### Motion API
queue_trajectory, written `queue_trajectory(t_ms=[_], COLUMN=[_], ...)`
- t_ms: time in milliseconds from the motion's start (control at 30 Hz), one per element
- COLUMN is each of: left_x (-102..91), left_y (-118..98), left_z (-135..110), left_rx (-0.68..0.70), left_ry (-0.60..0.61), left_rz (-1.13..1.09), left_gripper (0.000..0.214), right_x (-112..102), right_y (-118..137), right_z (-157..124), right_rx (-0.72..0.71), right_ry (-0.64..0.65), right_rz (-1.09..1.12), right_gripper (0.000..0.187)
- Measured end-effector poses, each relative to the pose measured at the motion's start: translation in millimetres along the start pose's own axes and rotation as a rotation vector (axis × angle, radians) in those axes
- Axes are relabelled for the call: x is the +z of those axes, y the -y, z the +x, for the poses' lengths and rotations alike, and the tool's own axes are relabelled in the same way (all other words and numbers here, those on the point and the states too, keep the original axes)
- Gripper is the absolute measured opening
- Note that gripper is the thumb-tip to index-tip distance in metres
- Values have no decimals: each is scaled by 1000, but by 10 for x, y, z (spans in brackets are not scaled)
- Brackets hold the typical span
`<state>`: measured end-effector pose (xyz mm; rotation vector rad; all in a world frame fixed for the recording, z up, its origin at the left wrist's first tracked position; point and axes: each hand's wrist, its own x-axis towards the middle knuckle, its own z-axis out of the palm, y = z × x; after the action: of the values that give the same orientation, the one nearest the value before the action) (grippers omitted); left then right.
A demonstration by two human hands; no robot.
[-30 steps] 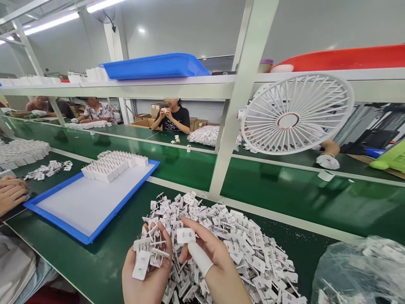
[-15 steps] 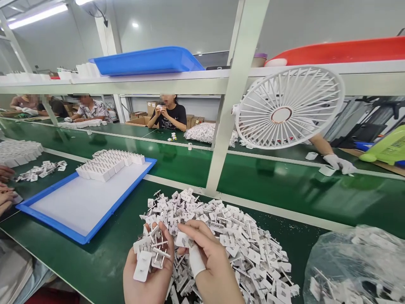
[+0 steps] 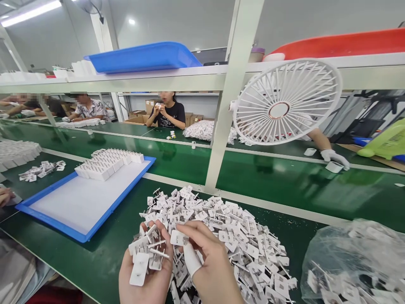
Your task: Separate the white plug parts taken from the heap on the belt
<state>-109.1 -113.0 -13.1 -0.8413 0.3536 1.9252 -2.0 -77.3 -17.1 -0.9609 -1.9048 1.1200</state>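
Observation:
My left hand [image 3: 147,270] is cupped, palm up, around several white plastic plates with metal pins [image 3: 139,269]. Between the thumb and fingers of my right hand [image 3: 205,257] is one white pin plate [image 3: 179,238], close beside the left hand's fingertips. A white cover wraps the right thumb. Beneath and behind both hands spreads a large pile of the same pin plates [image 3: 253,249] on the green table [image 3: 104,270].
Left of the pile lies a blue-rimmed tray [image 3: 85,211] with rows of white blocks with pins [image 3: 107,162]. A clear plastic bag [image 3: 357,261] of parts sits at the right. A white fan [image 3: 278,110] hangs by the post [image 3: 234,97]. Across the belt, a co-worker's gloved hand [image 3: 335,158] touches a white part.
The plate in my right hand has shifted slightly left and now shows its flat face more. Both hands remain close together. The co-worker's gloved hand across the belt has moved slightly.

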Motion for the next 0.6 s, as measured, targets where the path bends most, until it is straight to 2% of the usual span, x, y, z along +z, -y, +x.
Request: queue_trajectory(t_ms=[133, 367, 500, 600], left_x=[-24, -25, -29, -140], left_y=[-11, -5, -80, -321], left_z=[18, 47, 55, 260], left_rx=[23, 38, 45, 52], left_ry=[2, 22, -8, -24], left_rz=[47, 40, 58, 111], left_gripper=[29, 28, 31, 40], right_x=[28, 20, 24, 90], right_y=[52, 35, -38, -121], right_z=[-8, -17, 27, 90], right_rx=[-24, -39, -62, -116], right_ry=[5, 87, -11, -118], right_rz=[-23, 10, -53, -226], right_gripper=[32, 40, 35, 36])
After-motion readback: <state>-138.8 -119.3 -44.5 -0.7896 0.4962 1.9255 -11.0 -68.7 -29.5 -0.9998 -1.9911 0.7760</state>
